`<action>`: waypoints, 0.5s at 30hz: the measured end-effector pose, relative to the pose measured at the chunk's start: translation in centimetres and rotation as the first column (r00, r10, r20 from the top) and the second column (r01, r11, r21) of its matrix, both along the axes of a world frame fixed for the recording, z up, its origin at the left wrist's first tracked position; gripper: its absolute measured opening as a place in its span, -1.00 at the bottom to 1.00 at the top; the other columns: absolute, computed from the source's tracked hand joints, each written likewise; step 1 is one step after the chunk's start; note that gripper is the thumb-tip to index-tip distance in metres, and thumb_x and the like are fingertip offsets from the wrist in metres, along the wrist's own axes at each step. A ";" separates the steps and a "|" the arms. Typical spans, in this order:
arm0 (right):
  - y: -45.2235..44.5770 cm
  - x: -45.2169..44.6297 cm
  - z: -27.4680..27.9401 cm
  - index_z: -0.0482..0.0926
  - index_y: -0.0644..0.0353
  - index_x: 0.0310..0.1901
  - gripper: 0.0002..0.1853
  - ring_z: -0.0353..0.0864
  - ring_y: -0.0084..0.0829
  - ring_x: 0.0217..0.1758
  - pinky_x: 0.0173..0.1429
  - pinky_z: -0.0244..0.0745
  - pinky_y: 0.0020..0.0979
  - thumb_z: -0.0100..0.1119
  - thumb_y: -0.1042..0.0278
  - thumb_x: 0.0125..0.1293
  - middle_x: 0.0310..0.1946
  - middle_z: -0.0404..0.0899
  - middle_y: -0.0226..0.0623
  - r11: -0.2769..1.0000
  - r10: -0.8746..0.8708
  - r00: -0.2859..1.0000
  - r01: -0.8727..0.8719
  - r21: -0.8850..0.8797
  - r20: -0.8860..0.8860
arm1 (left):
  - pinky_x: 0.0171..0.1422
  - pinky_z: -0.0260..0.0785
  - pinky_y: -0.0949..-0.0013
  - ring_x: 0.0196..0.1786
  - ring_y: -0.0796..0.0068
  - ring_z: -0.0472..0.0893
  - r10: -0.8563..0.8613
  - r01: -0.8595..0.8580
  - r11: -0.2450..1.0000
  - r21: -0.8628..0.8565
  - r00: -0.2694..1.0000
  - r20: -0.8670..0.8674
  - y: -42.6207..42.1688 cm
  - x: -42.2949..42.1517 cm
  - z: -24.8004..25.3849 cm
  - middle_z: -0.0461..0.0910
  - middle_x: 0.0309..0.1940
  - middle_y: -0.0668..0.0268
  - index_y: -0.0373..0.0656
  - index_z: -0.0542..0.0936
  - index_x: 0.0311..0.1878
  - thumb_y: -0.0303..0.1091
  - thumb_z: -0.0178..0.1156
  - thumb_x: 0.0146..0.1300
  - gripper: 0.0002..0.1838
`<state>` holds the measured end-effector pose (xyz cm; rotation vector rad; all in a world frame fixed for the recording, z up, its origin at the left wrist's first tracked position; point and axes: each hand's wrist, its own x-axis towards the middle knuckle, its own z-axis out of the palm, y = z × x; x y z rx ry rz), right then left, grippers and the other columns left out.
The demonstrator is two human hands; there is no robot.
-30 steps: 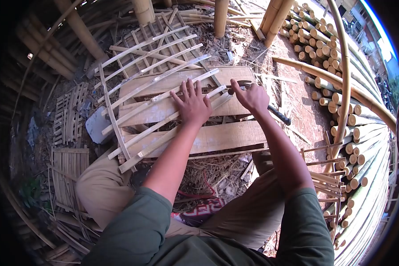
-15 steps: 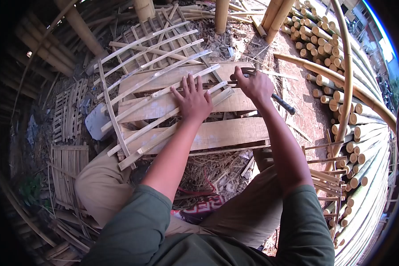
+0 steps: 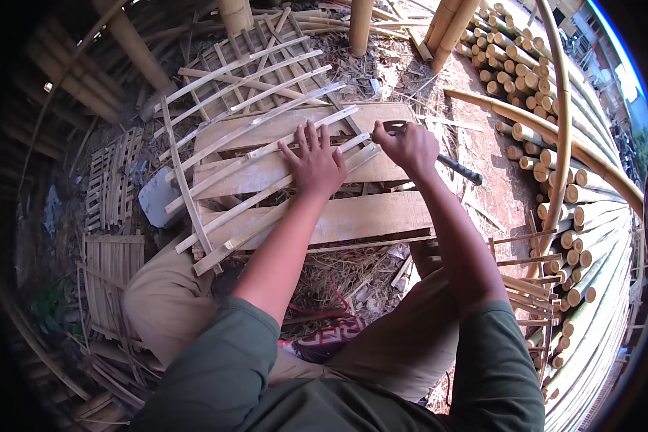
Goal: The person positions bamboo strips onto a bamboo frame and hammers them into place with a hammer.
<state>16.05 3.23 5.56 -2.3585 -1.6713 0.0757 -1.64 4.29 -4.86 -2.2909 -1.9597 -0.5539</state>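
My left hand (image 3: 314,165) lies flat with fingers spread across the pale bamboo slats (image 3: 227,171) of a slatted frame. A crosswise slat (image 3: 182,176) joins them at the left. Beneath is a low bench of wooden planks (image 3: 367,214). My right hand (image 3: 413,151) is closed around a hammer, gripping it near its dark head. The black handle (image 3: 461,170) sticks out to the lower right. My right fingertips are at the right end of one slat; whether they also pinch something small is hidden.
Behind the bench lies a bamboo lattice (image 3: 248,68). Stacked bamboo poles (image 3: 579,194) fill the right side, with a bent pole (image 3: 540,129) before them. More slatted panels (image 3: 114,180) lie at the left. Upright bamboo posts (image 3: 360,29) stand at the back.
My right hand has moved slightly left and down with the hammer, its fingers now at the slat's end. My left hand stays in place on the slats.
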 end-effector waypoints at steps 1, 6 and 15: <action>-0.1 0.4 -2.0 0.74 0.32 -0.48 -0.21 0.74 -0.02 -0.44 -0.32 0.62 -0.14 0.07 -0.48 0.13 -0.58 0.65 0.07 1.000 0.006 1.000 -0.006 0.001 -0.006 | 0.52 -0.52 -0.50 0.63 0.05 -0.10 0.003 -0.003 1.000 -0.014 1.000 -0.003 -0.1 0.0 0.1 -0.03 0.59 0.11 -0.05 0.16 0.54 -0.02 -0.11 0.38 -0.30; 0.6 0.1 -0.2 0.75 0.32 -0.44 -0.18 0.76 -0.02 -0.38 -0.25 0.64 -0.17 0.04 -0.50 0.12 -0.54 0.68 0.06 0.999 0.021 0.995 -0.018 -0.031 0.094 | 0.52 -0.53 -0.50 0.64 0.06 -0.11 0.005 -0.005 1.000 -0.024 1.000 -0.026 0.1 -0.1 0.1 -0.04 0.60 0.13 -0.04 0.15 0.55 -0.02 -0.12 0.38 -0.30; 0.6 0.7 -1.7 0.75 0.27 -0.45 -0.26 0.75 -0.02 -0.41 -0.24 0.64 -0.18 0.10 -0.44 0.12 -0.54 0.67 0.04 0.999 -0.025 0.999 0.023 -0.034 -0.038 | 0.52 -0.49 -0.48 0.63 0.05 -0.08 0.008 -0.008 1.000 -0.006 1.000 -0.006 -0.1 0.0 0.1 0.00 0.59 0.12 -0.05 0.15 0.55 -0.02 -0.13 0.40 -0.31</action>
